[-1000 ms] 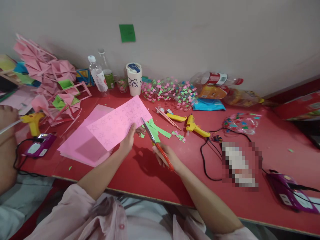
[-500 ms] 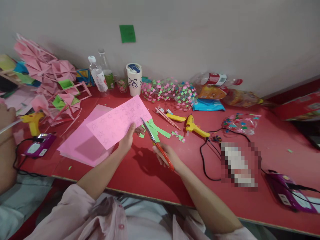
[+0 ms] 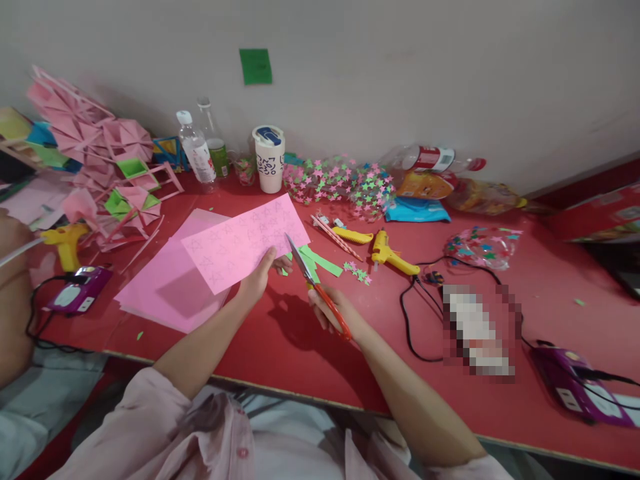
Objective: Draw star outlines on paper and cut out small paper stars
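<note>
A pink sheet of paper (image 3: 235, 247) with several pencilled star outlines is pinched at its lower right edge by my left hand (image 3: 260, 277), thumb on top. My right hand (image 3: 333, 310) grips red-handled scissors (image 3: 327, 303), whose blades point up and left to the sheet's right part. Whether the blades have cut into the paper I cannot tell. Under the sheet on the left lies a stack of pink paper (image 3: 160, 293). Green paper strips (image 3: 320, 260) lie just beyond the scissors, and small cut stars (image 3: 357, 272) sit to their right.
Behind stand a white cup (image 3: 270, 163), a water bottle (image 3: 199, 153) and star-covered clear plastic (image 3: 345, 187). To the right are a yellow glue gun (image 3: 393, 255) with black cable, a yellow cutter (image 3: 353, 235) and a purple box (image 3: 583, 387). A neighbour's arm (image 3: 14, 300) is at far left.
The pink sheet has shifted slightly right and tilted a little in my left hand. My right hand and the scissors have moved slightly to the right with it.
</note>
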`<act>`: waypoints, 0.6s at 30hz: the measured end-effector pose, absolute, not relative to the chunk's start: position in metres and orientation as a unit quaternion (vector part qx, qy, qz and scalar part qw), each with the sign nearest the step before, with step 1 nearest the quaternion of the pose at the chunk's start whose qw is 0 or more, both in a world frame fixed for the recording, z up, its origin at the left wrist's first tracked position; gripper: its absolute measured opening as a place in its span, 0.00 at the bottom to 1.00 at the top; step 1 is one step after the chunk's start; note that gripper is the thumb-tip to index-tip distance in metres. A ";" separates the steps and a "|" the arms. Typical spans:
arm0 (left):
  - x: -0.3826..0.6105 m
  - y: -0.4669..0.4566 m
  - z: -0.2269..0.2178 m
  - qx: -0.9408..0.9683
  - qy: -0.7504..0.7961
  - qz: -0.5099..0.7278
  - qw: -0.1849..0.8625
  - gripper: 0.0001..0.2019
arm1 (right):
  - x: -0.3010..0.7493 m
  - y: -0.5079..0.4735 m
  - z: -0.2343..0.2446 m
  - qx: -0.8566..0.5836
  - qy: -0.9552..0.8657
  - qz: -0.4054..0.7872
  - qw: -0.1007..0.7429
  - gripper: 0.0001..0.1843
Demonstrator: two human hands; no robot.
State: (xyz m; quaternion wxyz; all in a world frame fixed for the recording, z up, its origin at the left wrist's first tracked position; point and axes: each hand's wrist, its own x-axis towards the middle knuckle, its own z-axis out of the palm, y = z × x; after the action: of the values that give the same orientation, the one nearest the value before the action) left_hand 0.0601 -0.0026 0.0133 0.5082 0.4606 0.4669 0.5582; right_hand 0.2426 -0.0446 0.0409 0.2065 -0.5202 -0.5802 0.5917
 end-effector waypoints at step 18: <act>0.057 -0.002 0.011 0.459 0.459 0.539 0.537 0.23 | 0.243 -0.043 0.040 -0.520 -0.590 0.582 0.207 0.25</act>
State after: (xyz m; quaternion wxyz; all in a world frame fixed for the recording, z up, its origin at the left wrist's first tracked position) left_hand 0.0574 -0.0017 0.0109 0.5374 0.4588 0.4590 0.5386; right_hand 0.2433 -0.0432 0.0397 0.2066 -0.5204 -0.5898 0.5819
